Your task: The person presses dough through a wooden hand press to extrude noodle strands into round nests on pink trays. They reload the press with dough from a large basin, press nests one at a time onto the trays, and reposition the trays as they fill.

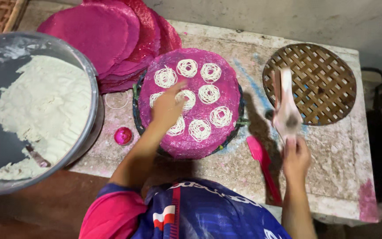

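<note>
White noodle coils (pixel 200 95) lie on a round pink mat (pixel 226 88) at mid-counter (pixel 332 155). The left hand (pixel 166 106) rests on one coil, fingers loosely spread, gripping nothing. The right hand (pixel 295 157) clasps a pale press tool (pixel 286 110) before a woven tray (pixel 324 75). A pink spatula (pixel 264 166) lies between; a flour bowl (pixel 91 88) stands left.

A round tray (pixel 186 148) sits in the middle of the table (pixel 332 177), with noodle swirls (pixel 209 94) on it. A big bowl (pixel 91 88) is at the left edge. A woven mat (pixel 328 84) lies near the far right corner.
</note>
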### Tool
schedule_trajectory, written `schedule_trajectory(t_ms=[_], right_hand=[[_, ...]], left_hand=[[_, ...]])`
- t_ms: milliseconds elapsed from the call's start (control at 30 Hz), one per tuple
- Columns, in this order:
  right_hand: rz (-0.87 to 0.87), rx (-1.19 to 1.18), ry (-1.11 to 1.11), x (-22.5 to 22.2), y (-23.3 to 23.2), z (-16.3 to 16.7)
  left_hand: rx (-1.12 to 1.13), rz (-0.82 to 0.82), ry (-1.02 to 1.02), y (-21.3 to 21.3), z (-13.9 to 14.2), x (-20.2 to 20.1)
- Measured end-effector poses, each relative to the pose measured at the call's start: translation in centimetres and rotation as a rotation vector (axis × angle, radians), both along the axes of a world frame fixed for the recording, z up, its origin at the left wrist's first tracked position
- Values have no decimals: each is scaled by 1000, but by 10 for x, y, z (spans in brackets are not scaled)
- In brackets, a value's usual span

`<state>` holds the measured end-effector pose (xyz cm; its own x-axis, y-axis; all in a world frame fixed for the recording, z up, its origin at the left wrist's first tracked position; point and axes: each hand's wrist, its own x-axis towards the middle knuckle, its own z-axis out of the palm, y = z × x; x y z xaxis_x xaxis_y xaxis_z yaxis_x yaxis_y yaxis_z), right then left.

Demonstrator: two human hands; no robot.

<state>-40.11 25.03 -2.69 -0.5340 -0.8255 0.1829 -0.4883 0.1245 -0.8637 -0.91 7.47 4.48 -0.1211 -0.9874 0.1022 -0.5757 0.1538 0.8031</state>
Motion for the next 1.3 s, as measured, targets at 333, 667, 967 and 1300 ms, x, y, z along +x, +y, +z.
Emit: schedule_trajectory(t_ms=[333,667,967,1300], right_hand=[[-230,278,735,-42,111,-55],[141,-179,479,49,-49,34],[407,20,294,139,-231,80],[364,28,577,145,-222,82]], left_hand=[[-104,426,-30,120,-107,125],[-245,373,-390,120,-62,108],[-183,454,-576,79,-52,98],[-86,464,-621,70,-47,93]])
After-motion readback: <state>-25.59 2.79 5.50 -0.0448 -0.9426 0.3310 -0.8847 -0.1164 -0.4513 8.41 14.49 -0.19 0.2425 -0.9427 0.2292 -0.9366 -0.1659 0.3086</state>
